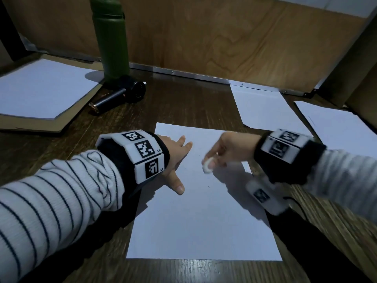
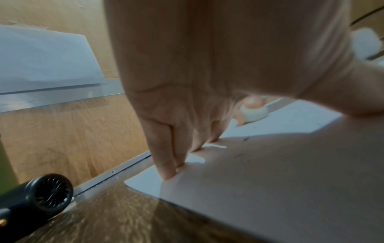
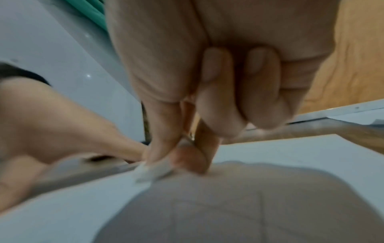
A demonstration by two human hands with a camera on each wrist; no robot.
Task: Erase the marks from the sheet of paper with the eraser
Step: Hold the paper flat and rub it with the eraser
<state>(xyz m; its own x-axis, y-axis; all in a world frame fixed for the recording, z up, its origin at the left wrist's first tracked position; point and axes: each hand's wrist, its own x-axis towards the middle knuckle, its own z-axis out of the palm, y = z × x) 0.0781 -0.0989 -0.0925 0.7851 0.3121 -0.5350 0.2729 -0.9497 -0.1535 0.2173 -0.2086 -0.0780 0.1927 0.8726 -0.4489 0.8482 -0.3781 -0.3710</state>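
A white sheet of paper (image 1: 202,217) lies on the dark wooden table in front of me, with faint pencil marks (image 1: 208,186) near its middle. My left hand (image 1: 175,158) lies flat on the sheet's upper left part, fingers straight and pressing down (image 2: 168,171). My right hand (image 1: 220,154) pinches a small white eraser (image 1: 207,166) between thumb and fingers, its tip on the paper. The eraser (image 3: 149,172) is blurred in the right wrist view; it also shows past the left palm as a white eraser (image 2: 252,113).
A green bottle (image 1: 111,35) and a black handheld fan (image 1: 122,92) stand at the back left, beside a paper pad (image 1: 40,88). Two more sheets (image 1: 263,107) lie at the right. A white tagged device (image 1: 265,197) with a cable sits by the sheet's right edge.
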